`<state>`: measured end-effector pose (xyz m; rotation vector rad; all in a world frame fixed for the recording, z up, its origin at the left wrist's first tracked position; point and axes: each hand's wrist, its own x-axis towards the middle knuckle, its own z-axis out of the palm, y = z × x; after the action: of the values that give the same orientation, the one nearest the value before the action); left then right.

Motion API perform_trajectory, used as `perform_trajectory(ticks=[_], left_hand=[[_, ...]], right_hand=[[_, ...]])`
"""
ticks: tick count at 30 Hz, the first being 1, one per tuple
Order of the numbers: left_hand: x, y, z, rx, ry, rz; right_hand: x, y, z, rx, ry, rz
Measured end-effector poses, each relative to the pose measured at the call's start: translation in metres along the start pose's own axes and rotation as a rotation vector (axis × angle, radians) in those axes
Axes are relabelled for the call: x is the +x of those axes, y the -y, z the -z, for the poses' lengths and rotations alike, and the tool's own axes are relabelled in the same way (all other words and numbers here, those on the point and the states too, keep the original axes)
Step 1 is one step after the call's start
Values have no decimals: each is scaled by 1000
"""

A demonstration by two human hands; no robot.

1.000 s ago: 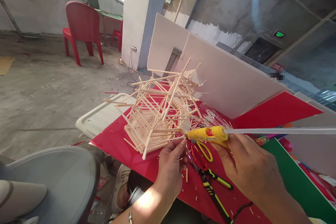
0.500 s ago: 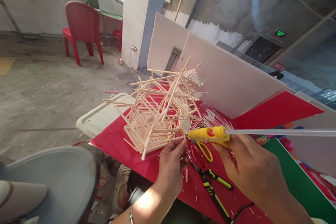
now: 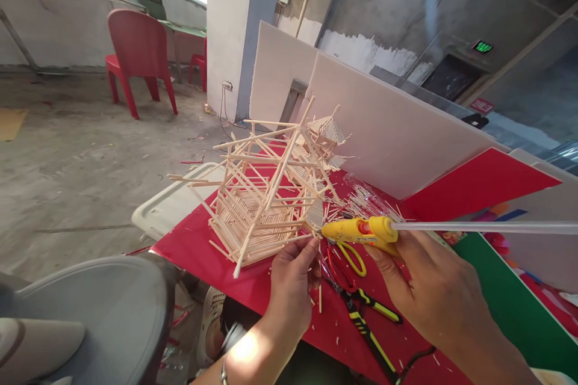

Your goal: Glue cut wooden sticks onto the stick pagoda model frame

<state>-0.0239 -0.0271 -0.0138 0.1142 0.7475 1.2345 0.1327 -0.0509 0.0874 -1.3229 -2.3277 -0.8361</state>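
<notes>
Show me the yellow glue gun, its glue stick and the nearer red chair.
Yellow glue gun (image 3: 350, 230), head view: body.
Glue stick (image 3: 483, 227), head view: mid-length.
Nearer red chair (image 3: 136, 42), head view: backrest.

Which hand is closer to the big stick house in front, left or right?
Left. The left hand is right by the near right corner of the big stick house; the right hand is farther off to the right, holding the yellow hot glue gun.
</notes>
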Motion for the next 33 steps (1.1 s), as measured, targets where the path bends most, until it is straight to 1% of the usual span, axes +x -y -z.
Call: perform_trajectory(ticks=[6,10,17,22,30,33], left_hand=[[-1,2,-2,53,-30,-77],[-2,1,-4,75,-34,-111],[-1,-3,-7,104,-38,-94],[1,-6,-7,126,-28,-90],[1,-1,-10,127,-62,-133],[0,0,-11,122,-60,-119]], right_hand=[[-5,-5,-2,49,-11,-66],[-7,-8,-4,74,-4,-82],[-9,-11,-7,96,-40,-99],[-10,-13,-9,148,-33,-125],[-11,-16,-8,181,-27,-171],[-13,-17,-8,193,-31,-173]])
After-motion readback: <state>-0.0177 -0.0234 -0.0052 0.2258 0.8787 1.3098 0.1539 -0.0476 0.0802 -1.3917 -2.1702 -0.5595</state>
